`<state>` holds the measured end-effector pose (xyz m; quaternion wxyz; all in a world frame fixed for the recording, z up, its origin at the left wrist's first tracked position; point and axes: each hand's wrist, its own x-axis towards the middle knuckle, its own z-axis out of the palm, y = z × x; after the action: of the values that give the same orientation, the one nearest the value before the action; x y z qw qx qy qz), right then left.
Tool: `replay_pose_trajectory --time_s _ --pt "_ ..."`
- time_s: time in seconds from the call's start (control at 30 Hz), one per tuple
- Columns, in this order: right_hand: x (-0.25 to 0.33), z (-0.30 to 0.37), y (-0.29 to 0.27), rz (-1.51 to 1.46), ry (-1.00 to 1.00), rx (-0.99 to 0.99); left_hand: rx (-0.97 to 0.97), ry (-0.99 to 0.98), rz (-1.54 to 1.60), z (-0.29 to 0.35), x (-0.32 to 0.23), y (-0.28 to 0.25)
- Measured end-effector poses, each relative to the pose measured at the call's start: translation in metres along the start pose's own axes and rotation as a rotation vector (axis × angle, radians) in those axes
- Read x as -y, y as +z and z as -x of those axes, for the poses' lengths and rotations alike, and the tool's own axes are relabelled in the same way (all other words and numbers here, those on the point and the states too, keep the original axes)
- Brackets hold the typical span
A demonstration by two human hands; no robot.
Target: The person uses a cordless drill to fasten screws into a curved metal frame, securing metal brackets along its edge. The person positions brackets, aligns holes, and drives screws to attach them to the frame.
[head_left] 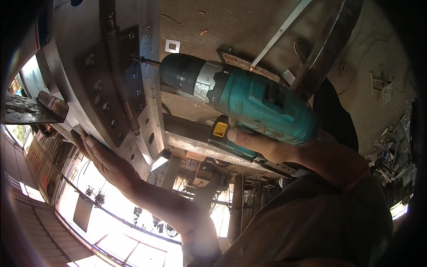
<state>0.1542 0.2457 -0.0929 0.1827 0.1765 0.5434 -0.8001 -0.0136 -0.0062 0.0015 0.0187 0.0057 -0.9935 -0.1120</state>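
Note:
A teal cordless drill (pixel 267 104) with a black chuck lies across the middle of the view, its nose toward the left. My right hand (pixel 262 144) is closed around its grip, thumb along the side. The thin bit (pixel 150 62) reaches the edge of a dark metal butt hinge (pixel 100 84), at a screw by one of its holes. Several screw heads show in the nearer hinge leaf; the other leaf has bare holes. The hinge lies against a silvery metal frame (pixel 80 49). With fingers stretched out, my left hand (pixel 109 162) rests flat against the frame below the hinge.
A square metal plate with a cut-out (pixel 172 46) lies on the brown floor beyond the drill. Long metal bars (pixel 329 49) cross the upper right. Scrap pieces (pixel 393 155) are heaped at the far right. A metal bracket (pixel 53 107) juts in from the left.

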Motion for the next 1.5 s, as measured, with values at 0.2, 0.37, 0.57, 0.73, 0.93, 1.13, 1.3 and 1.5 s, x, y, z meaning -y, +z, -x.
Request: replay_pose_trajectory --time_s 0.2,0.37,0.57,0.73,0.93,1.13,1.3,1.5 --pt "-0.004 -0.002 0.004 0.052 -0.078 -0.022 -0.01 -0.003 -0.011 0.0 0.001 0.0" --pt "-0.003 -0.003 0.002 0.086 -0.097 -0.022 -0.013 -0.012 -0.013 0.0 -0.001 0.001" --pt "-0.004 -0.007 -0.003 0.158 -0.13 -0.022 -0.006 -0.024 -0.033 0.001 -0.001 -0.001" --pt "-0.004 -0.012 -0.002 0.143 -0.236 -0.051 -0.012 -0.048 -0.018 -0.001 -0.003 0.0" --pt "0.005 -0.012 -0.007 0.141 -0.108 0.011 -0.021 -0.085 0.002 0.001 -0.008 0.001" --pt "0.001 -0.015 -0.007 0.066 -0.084 0.045 -0.037 -0.092 0.006 0.001 -0.007 0.003" --pt "-0.001 -0.019 -0.008 -0.018 -0.052 0.074 -0.017 -0.05 -0.016 -0.001 -0.007 0.001" --pt "0.008 -0.017 -0.011 0.042 0.142 0.12 -0.002 -0.065 -0.001 0.0 -0.013 0.003"
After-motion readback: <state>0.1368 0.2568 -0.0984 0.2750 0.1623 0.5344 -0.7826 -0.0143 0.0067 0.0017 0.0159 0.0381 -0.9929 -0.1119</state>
